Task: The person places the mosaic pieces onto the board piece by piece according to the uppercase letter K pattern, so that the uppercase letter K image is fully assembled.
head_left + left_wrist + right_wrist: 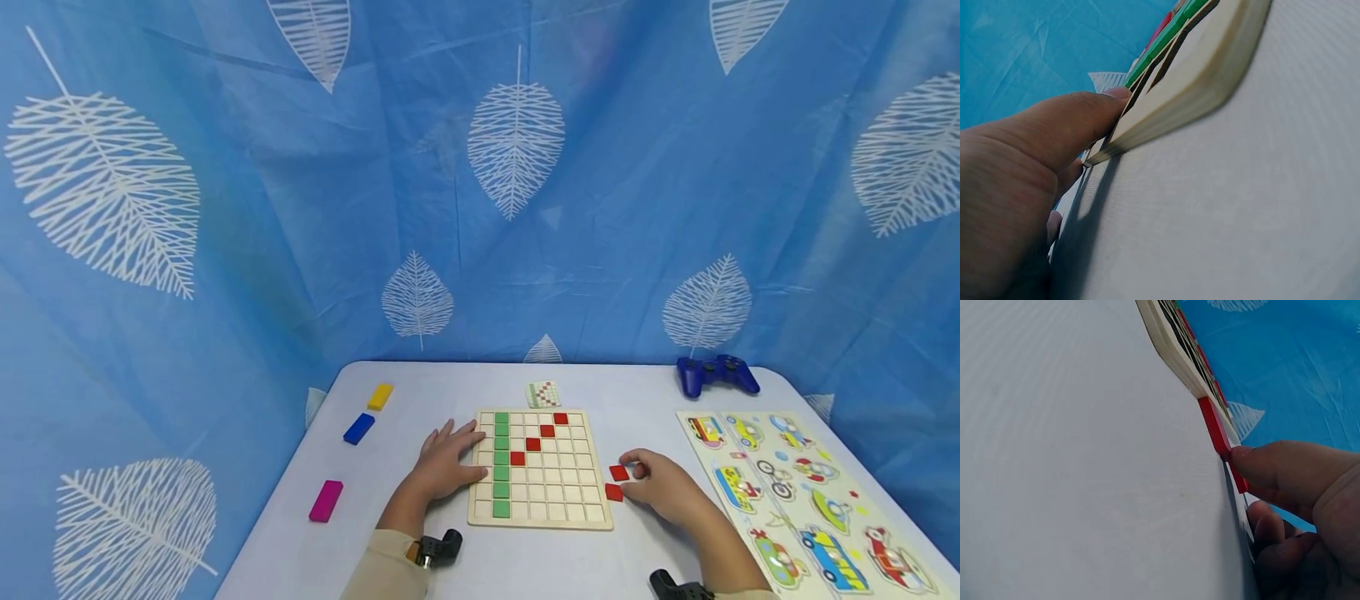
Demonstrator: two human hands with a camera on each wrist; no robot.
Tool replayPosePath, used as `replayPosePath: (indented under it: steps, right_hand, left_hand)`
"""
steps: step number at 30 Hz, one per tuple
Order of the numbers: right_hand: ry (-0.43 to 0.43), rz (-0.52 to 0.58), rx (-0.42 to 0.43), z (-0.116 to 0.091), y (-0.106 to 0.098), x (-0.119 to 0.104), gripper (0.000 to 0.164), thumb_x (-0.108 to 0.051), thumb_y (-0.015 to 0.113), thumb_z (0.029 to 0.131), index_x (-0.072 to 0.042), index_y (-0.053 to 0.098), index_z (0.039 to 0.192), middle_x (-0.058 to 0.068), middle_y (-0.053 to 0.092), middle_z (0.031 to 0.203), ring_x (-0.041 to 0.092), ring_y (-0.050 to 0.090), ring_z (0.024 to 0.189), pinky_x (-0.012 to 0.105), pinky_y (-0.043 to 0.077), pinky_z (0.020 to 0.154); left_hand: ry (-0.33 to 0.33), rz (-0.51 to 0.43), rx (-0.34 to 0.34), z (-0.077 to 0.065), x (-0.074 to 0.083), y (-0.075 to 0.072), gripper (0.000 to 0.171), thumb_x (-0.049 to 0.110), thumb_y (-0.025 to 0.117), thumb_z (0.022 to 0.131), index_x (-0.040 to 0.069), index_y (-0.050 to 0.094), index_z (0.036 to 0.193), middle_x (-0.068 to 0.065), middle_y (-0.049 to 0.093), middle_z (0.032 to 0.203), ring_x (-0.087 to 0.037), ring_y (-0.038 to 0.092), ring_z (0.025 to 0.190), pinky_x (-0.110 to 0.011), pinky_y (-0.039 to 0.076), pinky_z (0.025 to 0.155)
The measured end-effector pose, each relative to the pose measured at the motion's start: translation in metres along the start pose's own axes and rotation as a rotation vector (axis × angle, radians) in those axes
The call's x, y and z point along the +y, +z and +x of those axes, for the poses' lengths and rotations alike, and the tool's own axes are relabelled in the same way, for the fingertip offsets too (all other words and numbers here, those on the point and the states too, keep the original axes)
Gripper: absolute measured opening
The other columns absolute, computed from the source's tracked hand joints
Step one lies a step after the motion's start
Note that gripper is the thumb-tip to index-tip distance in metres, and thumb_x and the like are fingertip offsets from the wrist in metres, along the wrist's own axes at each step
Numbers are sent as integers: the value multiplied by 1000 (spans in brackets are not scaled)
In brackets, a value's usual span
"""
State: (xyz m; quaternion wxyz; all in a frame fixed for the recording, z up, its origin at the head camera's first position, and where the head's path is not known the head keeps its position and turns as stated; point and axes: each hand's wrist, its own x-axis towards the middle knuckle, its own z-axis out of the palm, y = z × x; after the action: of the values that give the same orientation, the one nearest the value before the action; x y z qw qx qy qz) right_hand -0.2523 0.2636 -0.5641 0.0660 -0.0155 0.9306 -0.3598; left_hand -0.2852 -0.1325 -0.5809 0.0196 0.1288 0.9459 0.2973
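A square wooden grid board (542,524) lies on the table, with a column of green tiles (501,470) at its left and a diagonal of red tiles (532,444). My left hand (442,468) rests at the board's left edge, fingers spread; its thumb (1094,112) lies on the rim. Right of the board, my right hand (663,487) curls its thumb and index finger round the farther loose red tile (618,473). The nearer loose red tile (613,492) lies flat beside the board, the thumb right at its edge.
A small pattern card (543,394) lies behind the board. Yellow (380,397), blue (359,428) and magenta (326,501) blocks lie at the left. At the right are a blue game controller (717,376) and a vehicle puzzle board (780,442). A leaf-printed curtain (600,250) hangs behind.
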Motion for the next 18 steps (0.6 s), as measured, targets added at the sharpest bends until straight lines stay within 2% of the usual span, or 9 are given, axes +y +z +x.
replayPosePath:
  steps: [6, 18]
  right_hand:
    - [35, 1, 0, 1, 1, -3, 33, -12, 75, 91, -11, 69, 123, 4, 58, 99, 22, 53, 91, 36, 41, 76]
    - [37, -31, 19, 5, 4, 0, 27, -13, 77, 89, -14, 71, 115, 4, 58, 96, 22, 53, 90, 38, 41, 77]
  left_hand:
    - [-13, -10, -3, -1, -1, 1, 69, 45, 81, 89, 30, 56, 152, 9, 35, 170, -33, 10, 164, -61, 4, 131]
    - [-14, -16, 4, -2, 2, 0, 68, 44, 81, 89, 31, 56, 151, 9, 35, 170, -33, 10, 164, -61, 3, 130]
